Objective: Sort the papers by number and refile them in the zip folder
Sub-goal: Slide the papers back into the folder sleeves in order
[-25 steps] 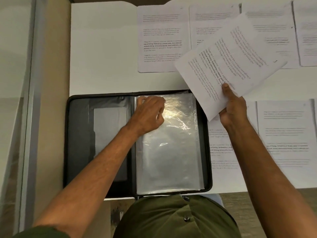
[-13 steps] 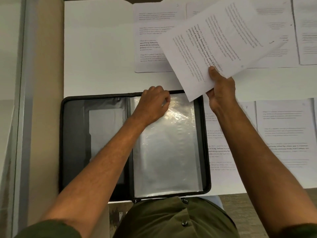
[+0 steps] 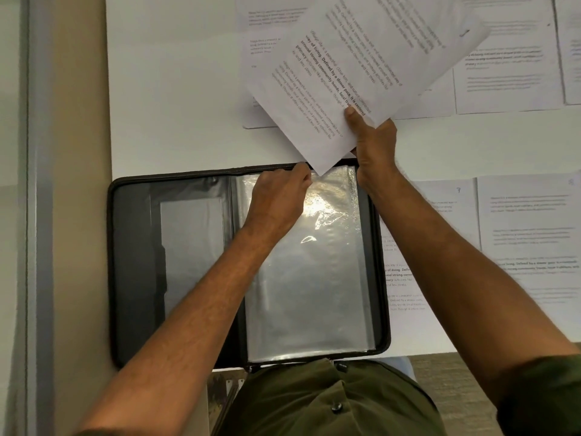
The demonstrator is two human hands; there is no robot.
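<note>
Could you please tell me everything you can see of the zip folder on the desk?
The zip folder lies open and flat at the white desk's near edge, black with a zip round its rim. Its left half holds a clear pocket; its right half holds glossy clear plastic sleeves. The left hand grips the sleeves' top edge, and the held paper's corner overlaps that edge.

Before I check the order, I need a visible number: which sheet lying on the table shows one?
The sheet just right of the zip folder, handwritten 7 at its top corner.
</note>
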